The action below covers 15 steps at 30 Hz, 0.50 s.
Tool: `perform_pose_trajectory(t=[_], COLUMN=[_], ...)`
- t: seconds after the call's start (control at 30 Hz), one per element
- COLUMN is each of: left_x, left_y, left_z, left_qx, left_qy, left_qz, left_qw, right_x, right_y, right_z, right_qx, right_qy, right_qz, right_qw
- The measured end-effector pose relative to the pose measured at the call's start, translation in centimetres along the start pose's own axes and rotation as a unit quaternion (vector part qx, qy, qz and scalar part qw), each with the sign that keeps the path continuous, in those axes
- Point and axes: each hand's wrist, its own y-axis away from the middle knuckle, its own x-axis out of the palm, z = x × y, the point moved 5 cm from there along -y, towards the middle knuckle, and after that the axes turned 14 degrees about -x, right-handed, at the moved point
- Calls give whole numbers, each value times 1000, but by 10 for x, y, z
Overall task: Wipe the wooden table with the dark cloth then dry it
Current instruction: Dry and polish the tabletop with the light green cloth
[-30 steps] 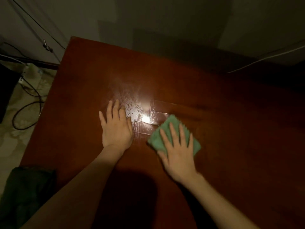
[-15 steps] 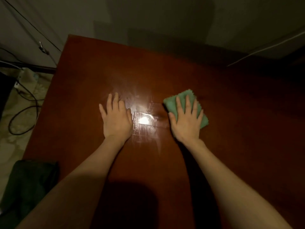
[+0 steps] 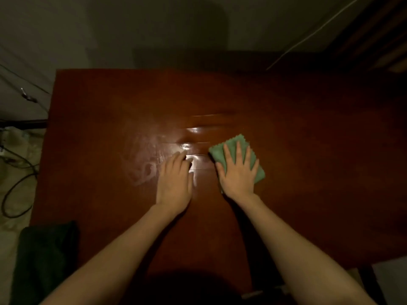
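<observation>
The reddish-brown wooden table (image 3: 308,128) fills the middle of the head view. My right hand (image 3: 239,172) lies flat with fingers spread on a folded green cloth (image 3: 220,151), pressing it onto the tabletop. My left hand (image 3: 175,179) rests palm-down on the bare wood just left of it, holding nothing. Pale wet streaks (image 3: 143,168) and a bright glare spot show on the wood left of and between my hands. A dark cloth (image 3: 44,256) lies at the table's near left corner.
Cables (image 3: 15,186) run over the floor to the left of the table. A pale wall (image 3: 154,29) stands behind the far edge, with a thin cord (image 3: 308,38) running down at the right. Something dark stands at the far right.
My right hand slid the green cloth from the near middle away and to the right. The view tilted, so the table now sits squarer in frame. My left hand stayed flat on the wood.
</observation>
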Motion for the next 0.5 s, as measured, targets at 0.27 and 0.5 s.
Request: perform_pose_trajectory(t=[0.27,0.5], left_x=[45,50], left_y=[49,60], left_z=[-33,-32], left_qx=[-27,2], left_qy=[-39,-78], left_qz=[105,108], left_qw=[993,991], right_x=[49,55], right_y=[161,198], right_z=[21,15], right_qx=[-3,-26], right_qy=[-2,-17], right_qz=[-50,-2], right_qw=[999,1000])
